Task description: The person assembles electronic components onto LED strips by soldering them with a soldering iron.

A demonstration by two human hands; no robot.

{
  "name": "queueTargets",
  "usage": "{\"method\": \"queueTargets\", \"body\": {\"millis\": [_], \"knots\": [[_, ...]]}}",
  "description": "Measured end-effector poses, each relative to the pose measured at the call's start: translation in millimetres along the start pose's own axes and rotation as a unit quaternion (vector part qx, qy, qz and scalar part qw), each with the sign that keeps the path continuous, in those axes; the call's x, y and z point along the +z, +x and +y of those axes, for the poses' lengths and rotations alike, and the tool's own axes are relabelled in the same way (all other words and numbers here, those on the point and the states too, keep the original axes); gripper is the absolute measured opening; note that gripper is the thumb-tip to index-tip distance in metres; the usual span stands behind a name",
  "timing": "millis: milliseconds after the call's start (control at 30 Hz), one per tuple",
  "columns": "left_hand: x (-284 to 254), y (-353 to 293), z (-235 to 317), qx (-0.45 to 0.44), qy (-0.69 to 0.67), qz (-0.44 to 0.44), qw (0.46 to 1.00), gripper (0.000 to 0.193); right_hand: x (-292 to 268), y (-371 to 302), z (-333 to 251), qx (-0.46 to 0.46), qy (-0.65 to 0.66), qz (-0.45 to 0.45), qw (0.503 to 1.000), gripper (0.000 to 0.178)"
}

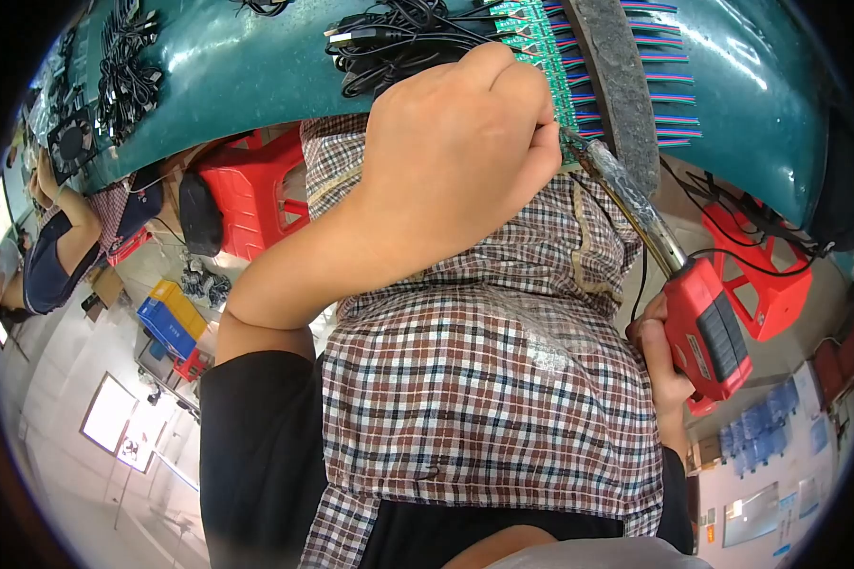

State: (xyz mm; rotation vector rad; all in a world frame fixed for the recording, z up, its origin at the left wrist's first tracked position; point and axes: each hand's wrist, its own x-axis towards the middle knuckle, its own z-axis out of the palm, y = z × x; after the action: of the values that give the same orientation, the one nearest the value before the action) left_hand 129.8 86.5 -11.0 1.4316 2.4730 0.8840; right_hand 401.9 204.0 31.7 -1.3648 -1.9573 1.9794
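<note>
1. Across the person's front, we see a checked apron [493, 398] over black clothing.
2. Above it, we find the left hand [465, 142] curled, thumb and fingers drawn together beside the green circuit boards [552, 71]; we cannot tell what it pinches.
3. To the right, we see the right hand [662, 360] wrapped around the handle of a red-and-black soldering tool [700, 318], whose tip points at the boards' near end, close to the left thumb.
4. On the green table [256, 66], we see the boards in a strip beside a grey bar [621, 95], with coloured wires [669, 100] sticking out beyond it and black cables [389, 43] bundled left of the boards.
5. Farther left, we see a red stool [256, 194], then a co-worker [71, 237] at the table.
</note>
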Motion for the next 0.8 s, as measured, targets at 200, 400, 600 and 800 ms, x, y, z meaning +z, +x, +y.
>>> {"method": "queueTargets", "body": {"millis": [200, 400, 600, 800], "knots": [[0.6, -0.5, 1.3, -0.006, 0.001, 0.0, 1.0, 0.014, -10.0, 1.0, 3.8, -0.046, -0.096, -0.057, 0.993, 0.011], [2.2, -1.7, 3.6, -0.009, 0.008, 0.0, 1.0, 0.014, -11.4, 1.4, 5.5, -0.032, -0.046, -0.027, 0.998, 0.009], [2.7, -1.7, 2.4, -0.008, 0.007, 0.006, 1.0, 0.014, 0.5, 7.2, -10.9, -0.115, -0.075, -0.008, 0.99, 0.008], [-0.5, -2.6, 2.9, -0.012, 0.008, 0.011, 1.0, 0.014, -1.2, 9.0, -4.1, -0.098, 0.004, -0.048, 0.994, 0.016]]}}
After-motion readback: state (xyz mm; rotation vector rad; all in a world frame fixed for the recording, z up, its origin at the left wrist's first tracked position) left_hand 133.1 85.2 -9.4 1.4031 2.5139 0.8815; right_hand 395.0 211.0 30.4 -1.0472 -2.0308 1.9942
